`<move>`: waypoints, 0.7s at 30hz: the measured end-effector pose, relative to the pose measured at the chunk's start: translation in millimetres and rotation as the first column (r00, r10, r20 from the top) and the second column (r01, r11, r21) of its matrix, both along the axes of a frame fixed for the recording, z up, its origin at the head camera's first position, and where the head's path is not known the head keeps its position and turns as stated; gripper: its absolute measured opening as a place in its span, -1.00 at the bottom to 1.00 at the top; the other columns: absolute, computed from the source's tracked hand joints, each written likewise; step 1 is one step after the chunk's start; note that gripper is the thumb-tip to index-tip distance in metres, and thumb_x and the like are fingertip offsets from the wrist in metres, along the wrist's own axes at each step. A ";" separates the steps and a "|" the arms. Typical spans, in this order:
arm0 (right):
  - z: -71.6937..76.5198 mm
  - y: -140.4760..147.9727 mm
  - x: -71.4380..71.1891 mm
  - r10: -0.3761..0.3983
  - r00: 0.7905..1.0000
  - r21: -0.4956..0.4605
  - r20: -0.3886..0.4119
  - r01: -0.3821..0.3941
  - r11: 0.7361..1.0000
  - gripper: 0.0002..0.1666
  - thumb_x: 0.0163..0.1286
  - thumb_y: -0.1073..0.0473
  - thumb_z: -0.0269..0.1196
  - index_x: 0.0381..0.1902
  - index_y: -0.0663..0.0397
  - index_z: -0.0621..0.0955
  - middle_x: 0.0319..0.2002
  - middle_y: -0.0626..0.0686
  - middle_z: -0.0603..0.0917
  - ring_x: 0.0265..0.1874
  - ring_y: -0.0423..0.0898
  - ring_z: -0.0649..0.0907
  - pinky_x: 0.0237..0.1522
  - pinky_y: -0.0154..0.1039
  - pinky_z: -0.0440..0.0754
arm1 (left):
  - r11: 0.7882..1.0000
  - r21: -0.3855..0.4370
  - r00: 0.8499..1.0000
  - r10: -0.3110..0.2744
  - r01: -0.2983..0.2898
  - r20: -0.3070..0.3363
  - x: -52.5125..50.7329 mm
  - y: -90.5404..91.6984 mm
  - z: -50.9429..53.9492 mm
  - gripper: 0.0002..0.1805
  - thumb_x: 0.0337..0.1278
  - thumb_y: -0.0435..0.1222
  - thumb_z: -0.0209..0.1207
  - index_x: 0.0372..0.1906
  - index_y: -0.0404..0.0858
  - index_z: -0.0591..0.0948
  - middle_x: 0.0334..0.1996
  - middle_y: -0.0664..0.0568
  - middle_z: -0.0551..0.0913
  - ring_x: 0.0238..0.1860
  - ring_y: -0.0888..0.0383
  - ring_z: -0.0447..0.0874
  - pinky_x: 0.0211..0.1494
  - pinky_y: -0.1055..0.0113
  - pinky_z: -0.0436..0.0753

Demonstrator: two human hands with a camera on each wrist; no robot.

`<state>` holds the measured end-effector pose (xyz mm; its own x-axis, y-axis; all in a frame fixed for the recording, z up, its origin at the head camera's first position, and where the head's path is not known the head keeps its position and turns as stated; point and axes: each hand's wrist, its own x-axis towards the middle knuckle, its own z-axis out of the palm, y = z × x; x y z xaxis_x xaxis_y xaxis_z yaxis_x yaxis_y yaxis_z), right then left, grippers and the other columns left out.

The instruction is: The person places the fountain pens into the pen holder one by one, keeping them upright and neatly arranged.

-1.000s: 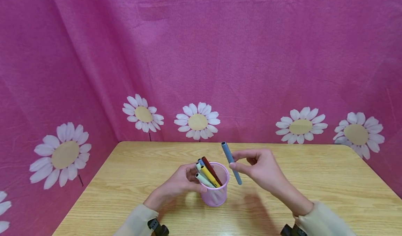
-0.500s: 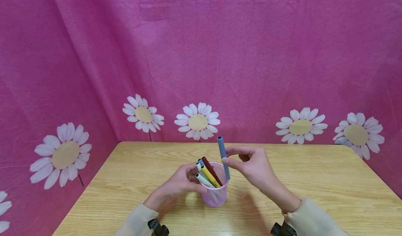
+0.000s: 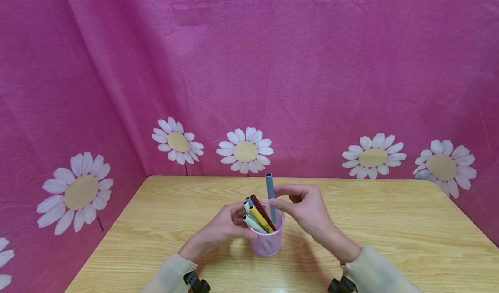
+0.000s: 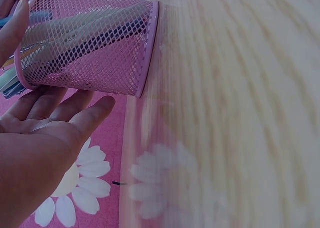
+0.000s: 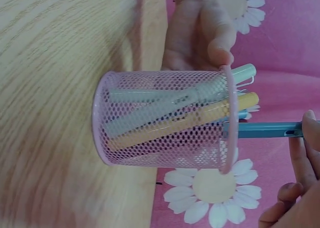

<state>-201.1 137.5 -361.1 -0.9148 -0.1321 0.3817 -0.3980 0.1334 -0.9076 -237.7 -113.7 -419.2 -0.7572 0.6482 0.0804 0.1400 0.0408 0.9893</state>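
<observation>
A pink mesh pen cup [image 3: 269,244] stands upright on the table, holding several pens. My left hand [image 3: 225,224] grips its left side, thumb by the rim and fingers behind, as the left wrist view of the cup [image 4: 100,72] also shows. Between thumb and forefinger, my right hand [image 3: 306,207] pinches a blue pen [image 3: 270,187] near its middle. That pen [image 5: 265,130] is nearly upright, its lower end just inside the cup's mouth. A yellow pen [image 3: 259,217], a dark red pen [image 3: 262,210] and pale green pens [image 3: 252,223] lean leftward in the cup.
The wooden table [image 3: 390,223] spreads out around the cup. A pink cloth [image 3: 296,89] with white daisies hangs behind the table's far edge and along the left. Dark wrist cameras [image 3: 196,282] sit below both cuffs.
My right hand has moved left with the blue pen, bringing it from beside the cup to over it and then lower end first into the mouth. The left hand and cup stay put.
</observation>
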 end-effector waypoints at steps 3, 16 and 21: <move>-3.7 -0.2 -1.4 -0.003 1.000 0.007 0.018 0.003 1.000 -0.72 0.27 0.29 0.55 -0.06 0.20 0.83 -0.18 0.05 0.84 -0.03 -0.04 0.75 0.17 -0.23 0.64 | 1.000 0.002 1.000 -0.001 0.001 0.005 -0.1 0.4 -0.5 -0.35 0.18 -0.41 0.47 0.38 -0.34 0.55 0.13 -0.12 0.71 0.03 -0.01 0.70 0.17 0.19 0.66; -18.1 1.7 -5.1 -0.008 1.000 0.015 0.029 0.008 1.000 -0.74 0.26 0.27 0.56 -0.08 0.17 0.84 -0.21 0.05 0.85 -0.09 -0.04 0.76 0.06 -0.20 0.69 | 1.000 0.010 1.000 -0.012 0.012 0.003 -1.0 -0.1 -2.2 -0.33 0.19 -0.40 0.47 0.41 -0.32 0.54 0.12 -0.12 0.71 0.04 -0.02 0.69 0.15 0.18 0.66; -19.9 2.7 -4.8 -0.022 0.998 0.013 0.056 0.021 1.000 -0.71 0.26 0.32 0.55 -0.05 0.22 0.82 -0.19 0.07 0.84 -0.07 -0.05 0.76 0.13 -0.15 0.68 | 1.000 0.007 1.000 -0.009 0.009 0.010 -0.6 -0.2 -1.3 -0.32 0.20 -0.39 0.47 0.42 -0.31 0.53 0.14 -0.12 0.70 0.04 -0.02 0.69 0.16 0.18 0.65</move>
<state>-205.9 140.2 -381.0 -0.9375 -0.1168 0.3279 -0.3432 0.1527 -0.9268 -238.3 -113.9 -420.5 -0.7520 0.6546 0.0770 0.1300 0.0327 0.9910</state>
